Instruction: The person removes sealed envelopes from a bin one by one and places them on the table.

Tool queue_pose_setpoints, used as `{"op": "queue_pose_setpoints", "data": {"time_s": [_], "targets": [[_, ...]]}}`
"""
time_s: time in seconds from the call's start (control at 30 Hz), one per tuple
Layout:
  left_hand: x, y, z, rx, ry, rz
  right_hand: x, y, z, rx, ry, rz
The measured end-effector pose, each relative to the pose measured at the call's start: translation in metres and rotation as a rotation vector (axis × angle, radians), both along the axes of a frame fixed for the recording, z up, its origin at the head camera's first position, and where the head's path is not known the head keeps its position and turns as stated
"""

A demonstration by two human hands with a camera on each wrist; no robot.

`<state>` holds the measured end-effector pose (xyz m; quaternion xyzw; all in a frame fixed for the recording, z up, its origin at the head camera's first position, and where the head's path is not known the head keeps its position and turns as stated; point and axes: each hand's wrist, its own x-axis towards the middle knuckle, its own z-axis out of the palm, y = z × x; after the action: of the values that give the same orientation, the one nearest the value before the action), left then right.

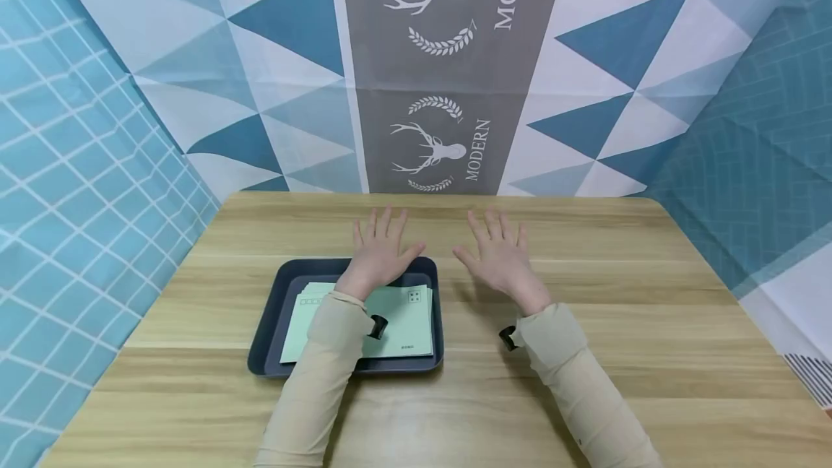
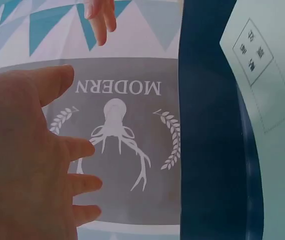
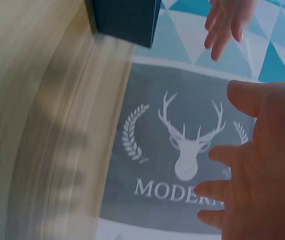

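My left hand is held over the far part of a dark blue tray, its fingers straight and spread. Inside that tray lies a stack of pale green envelopes with printed marks, partly hidden by my left sleeve. To the right of the tray, my right hand hovers above the wooden table, fingers spread and holding nothing. The left wrist view shows the left hand apart from the tray wall and the envelopes. In the right wrist view, the right hand touches nothing.
The wooden table extends to the right of the tray and in front of it. Behind its far edge hangs a cloth with triangles and deer heads. Blue patterned cloths hang at the left and right.
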<state>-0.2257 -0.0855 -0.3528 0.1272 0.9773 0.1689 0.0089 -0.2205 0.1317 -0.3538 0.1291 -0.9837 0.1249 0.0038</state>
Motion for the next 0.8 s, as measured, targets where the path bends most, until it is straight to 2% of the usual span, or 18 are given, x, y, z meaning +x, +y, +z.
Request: {"op": "queue_pose_setpoints", "data": {"time_s": [0.13, 0.4, 0.53, 0.67, 0.8], "targets": [[0.002, -0.006, 0.004, 0.003, -0.011, 0.015, 0.007, -0.012, -0.002, -0.030, 0.036, 0.073], [0.010, -0.029, 0.020, 0.031, -0.166, -0.028, 0.023, -0.037, -0.015, -0.035, 0.055, 0.239], [0.013, -0.048, 0.024, 0.042, -0.182, -0.023, 0.031, -0.041, -0.022, 0.037, -0.031, 0.337], [0.018, -0.076, 0.029, 0.042, -0.172, -0.019, 0.036, -0.043, -0.027, 0.121, -0.142, 0.437], [0.023, -0.110, 0.036, 0.060, -0.181, 0.011, 0.039, -0.043, -0.032, 0.164, -0.172, 0.466]]}}
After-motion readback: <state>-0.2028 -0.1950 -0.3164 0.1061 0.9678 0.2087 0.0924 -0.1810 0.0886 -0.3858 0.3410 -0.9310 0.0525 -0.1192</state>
